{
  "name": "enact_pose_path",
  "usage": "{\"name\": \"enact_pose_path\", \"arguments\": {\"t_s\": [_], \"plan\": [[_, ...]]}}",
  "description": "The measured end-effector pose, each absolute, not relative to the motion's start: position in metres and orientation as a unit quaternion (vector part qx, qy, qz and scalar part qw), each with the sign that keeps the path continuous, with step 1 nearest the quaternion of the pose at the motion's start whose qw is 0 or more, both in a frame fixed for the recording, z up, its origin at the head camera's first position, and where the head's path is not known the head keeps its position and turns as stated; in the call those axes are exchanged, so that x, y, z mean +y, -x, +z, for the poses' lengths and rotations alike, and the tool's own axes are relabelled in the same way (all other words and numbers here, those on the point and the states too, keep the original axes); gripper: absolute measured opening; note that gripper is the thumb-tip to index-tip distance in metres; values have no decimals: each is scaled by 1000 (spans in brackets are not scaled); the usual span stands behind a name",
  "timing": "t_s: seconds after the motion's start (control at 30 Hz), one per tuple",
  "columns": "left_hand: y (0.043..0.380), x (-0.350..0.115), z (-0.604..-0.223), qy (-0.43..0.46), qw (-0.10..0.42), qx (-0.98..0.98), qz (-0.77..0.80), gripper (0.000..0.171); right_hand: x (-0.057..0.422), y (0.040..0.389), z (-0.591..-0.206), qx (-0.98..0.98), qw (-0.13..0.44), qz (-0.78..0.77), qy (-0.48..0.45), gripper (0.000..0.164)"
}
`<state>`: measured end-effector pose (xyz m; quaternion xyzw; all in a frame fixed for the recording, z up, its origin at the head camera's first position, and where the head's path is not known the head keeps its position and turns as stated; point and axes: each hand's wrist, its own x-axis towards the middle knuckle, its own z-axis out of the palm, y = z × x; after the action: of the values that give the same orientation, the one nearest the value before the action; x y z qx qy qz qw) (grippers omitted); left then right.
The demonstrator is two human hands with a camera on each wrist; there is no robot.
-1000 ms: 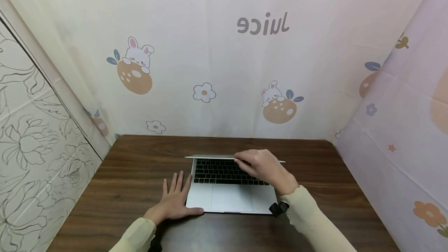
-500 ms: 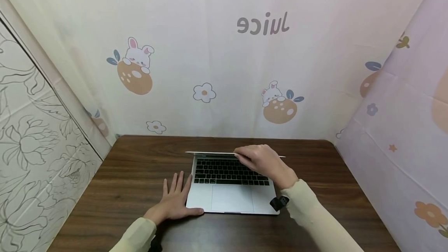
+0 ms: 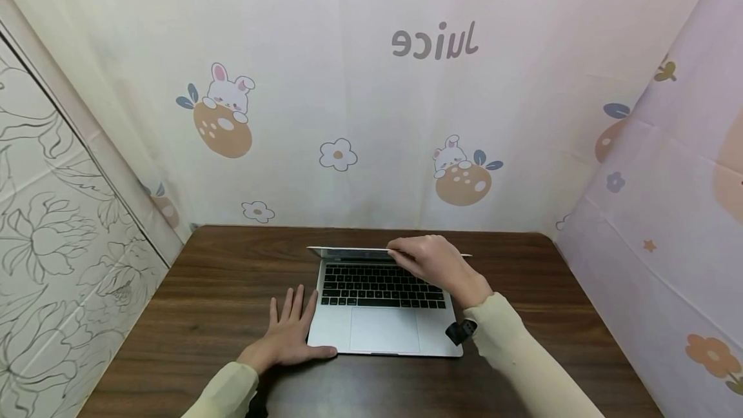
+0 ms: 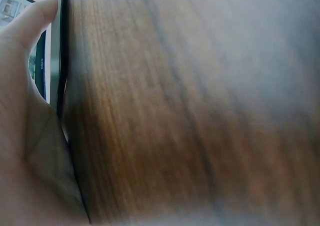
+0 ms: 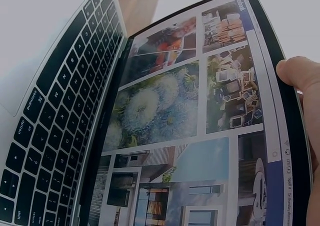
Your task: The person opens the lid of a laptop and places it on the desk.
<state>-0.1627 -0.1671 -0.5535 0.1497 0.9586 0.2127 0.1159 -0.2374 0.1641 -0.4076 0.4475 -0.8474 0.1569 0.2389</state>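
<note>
A silver laptop (image 3: 327, 331) with black keys lies on the wooden table, its lid (image 3: 348, 253) raised partway. My right hand (image 3: 436, 264) grips the lid's top edge near its middle, the thumb on the screen side. In the right wrist view the screen (image 5: 165, 105) is lit with a page of several photos. My left hand (image 3: 286, 337) lies at the laptop's left side, fingers straight and spread on the table. Its thumb (image 4: 35, 20) rests on the front left corner of the base.
The dark wooden table (image 3: 522, 340) reaches back to a pale curtain (image 3: 371, 82) printed with rabbits and flowers. Another printed curtain (image 3: 667, 211) hangs at the right, and a panel with line-drawn flowers (image 3: 58, 244) stands at the left.
My right hand has lifted the lid's top edge up and back, and more of the screen and keyboard shows. The left hand has stayed in place.
</note>
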Motion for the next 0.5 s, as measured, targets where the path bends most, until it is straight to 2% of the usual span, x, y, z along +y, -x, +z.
{"name": "enact_pose_path", "arguments": {"t_s": [0.5], "plan": [[164, -167, -557, -153, 110, 960, 206, 132, 163, 245, -400, -863, 217, 156, -428, 14]]}}
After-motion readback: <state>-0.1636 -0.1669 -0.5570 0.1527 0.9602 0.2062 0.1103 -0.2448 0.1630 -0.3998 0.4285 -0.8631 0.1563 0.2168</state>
